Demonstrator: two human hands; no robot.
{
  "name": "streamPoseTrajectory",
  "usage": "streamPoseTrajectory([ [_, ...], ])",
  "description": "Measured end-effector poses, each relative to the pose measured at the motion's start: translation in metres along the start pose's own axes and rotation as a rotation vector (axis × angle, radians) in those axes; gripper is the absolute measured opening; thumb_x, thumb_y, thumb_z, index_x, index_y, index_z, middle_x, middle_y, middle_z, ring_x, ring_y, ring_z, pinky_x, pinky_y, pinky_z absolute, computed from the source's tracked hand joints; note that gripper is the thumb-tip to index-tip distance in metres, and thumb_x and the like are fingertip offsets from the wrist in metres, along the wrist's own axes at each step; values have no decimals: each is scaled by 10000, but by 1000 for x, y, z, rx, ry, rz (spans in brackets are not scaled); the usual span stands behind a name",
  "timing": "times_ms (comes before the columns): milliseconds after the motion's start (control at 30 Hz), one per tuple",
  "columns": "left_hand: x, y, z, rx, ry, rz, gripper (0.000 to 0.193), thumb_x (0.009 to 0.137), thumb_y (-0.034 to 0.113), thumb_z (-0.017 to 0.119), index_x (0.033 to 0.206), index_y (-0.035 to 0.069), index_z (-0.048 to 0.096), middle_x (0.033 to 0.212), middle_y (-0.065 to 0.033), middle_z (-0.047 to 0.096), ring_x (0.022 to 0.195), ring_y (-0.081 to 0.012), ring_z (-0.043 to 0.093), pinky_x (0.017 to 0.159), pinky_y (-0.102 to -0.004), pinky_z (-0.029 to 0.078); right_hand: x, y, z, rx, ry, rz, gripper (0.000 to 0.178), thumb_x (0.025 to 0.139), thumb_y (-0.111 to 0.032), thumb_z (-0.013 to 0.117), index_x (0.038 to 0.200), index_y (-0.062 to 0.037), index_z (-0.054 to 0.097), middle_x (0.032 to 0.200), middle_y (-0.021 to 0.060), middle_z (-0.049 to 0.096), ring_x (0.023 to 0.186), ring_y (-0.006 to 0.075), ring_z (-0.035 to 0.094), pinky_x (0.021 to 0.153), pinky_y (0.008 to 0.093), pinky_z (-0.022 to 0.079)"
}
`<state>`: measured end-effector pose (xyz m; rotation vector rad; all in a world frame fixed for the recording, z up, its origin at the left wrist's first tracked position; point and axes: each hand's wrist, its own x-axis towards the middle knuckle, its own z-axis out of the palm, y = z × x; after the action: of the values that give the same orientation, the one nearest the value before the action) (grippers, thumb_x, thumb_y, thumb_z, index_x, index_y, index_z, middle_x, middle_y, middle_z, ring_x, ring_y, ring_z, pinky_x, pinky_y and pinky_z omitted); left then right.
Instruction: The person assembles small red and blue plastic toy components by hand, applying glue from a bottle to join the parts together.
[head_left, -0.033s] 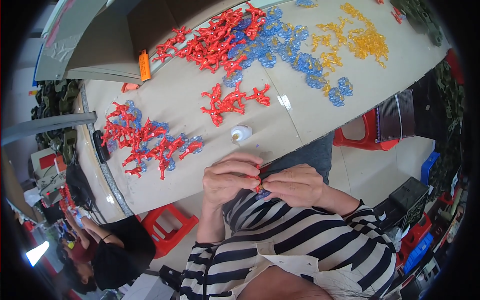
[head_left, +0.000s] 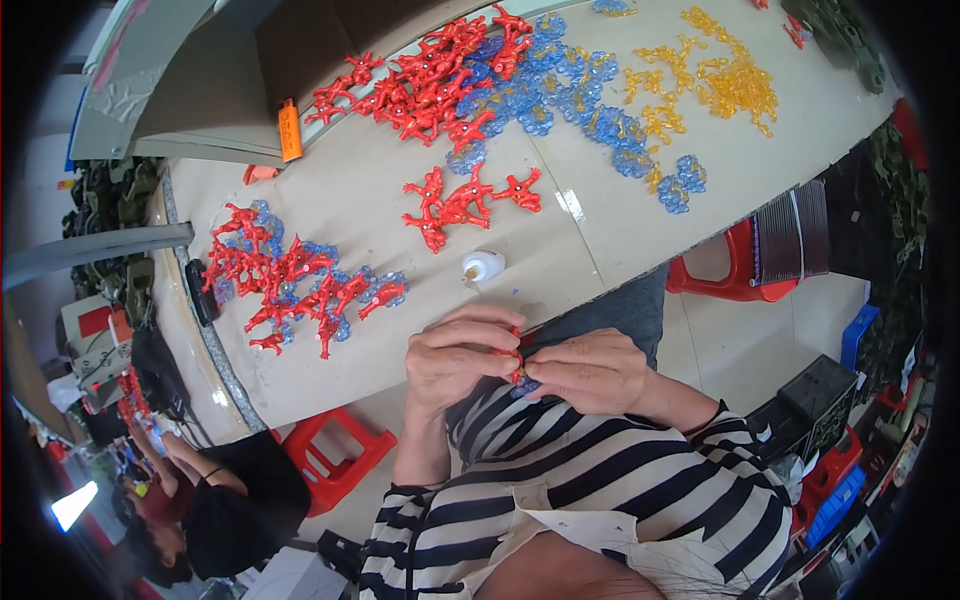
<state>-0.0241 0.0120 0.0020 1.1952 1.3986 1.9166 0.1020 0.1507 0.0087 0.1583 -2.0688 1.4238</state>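
Just off the table's near edge, my left hand (head_left: 460, 355) grips a small red plastic figure (head_left: 515, 377), mostly hidden by the fingers. My right hand (head_left: 590, 372) pinches a clear blue plastic piece (head_left: 524, 389) against the figure; a bit of yellow shows between them. On the table ahead lies a small white bottle (head_left: 484, 265) on its side. Beyond it are several loose red figures (head_left: 465, 204). To the left, a group of red figures with clear blue pieces (head_left: 300, 265) on or under them is spread out.
A heap of red figures (head_left: 425, 85) lies at the back beside a cardboard box (head_left: 220, 95). Clear blue pieces (head_left: 570, 90) and yellow pieces (head_left: 735, 88) spread to its right. Red stools (head_left: 335, 455) stand below the table; another person (head_left: 235, 500) sits at the lower left.
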Motion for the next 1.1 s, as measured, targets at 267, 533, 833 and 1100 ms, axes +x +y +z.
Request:
streamPoseTrajectory([
  [267, 4, 7, -5, 233, -57, 70, 141, 596, 3, 691, 731, 45, 699, 820, -93, 651, 876, -315, 606, 679, -368, 549, -7, 5, 0, -30, -45, -17, 309, 557, -54, 786, 819, 13, 638, 777, 108, 626, 622, 217, 627, 552, 287, 530],
  [533, -5, -4, -4, 72, -68, 40, 179, 577, -5, 694, 752, 33, 693, 814, -98, 651, 862, -319, 608, 692, -376, 543, -5, 7, -3, 12, -95, -50, 293, 583, -46, 760, 835, 21, 628, 806, 111, 631, 663, 206, 633, 564, 275, 527],
  [833, -3, -4, -1, 58, -68, 29, 200, 551, -14, 705, 748, 21, 691, 801, -99, 648, 836, -314, 611, 688, -374, 539, -8, 6, -2, 6, -68, -50, 287, 589, -48, 756, 829, 27, 616, 794, 113, 626, 640, 206, 625, 559, 273, 523],
  [1100, 2, 14, 4, 266, -37, 84, 163, 613, 36, 663, 767, 62, 709, 802, -98, 657, 841, -339, 603, 641, -385, 552, -6, 11, -2, 54, -24, -93, 262, 595, -60, 750, 811, 22, 624, 767, 120, 630, 598, 214, 621, 532, 272, 514],
])
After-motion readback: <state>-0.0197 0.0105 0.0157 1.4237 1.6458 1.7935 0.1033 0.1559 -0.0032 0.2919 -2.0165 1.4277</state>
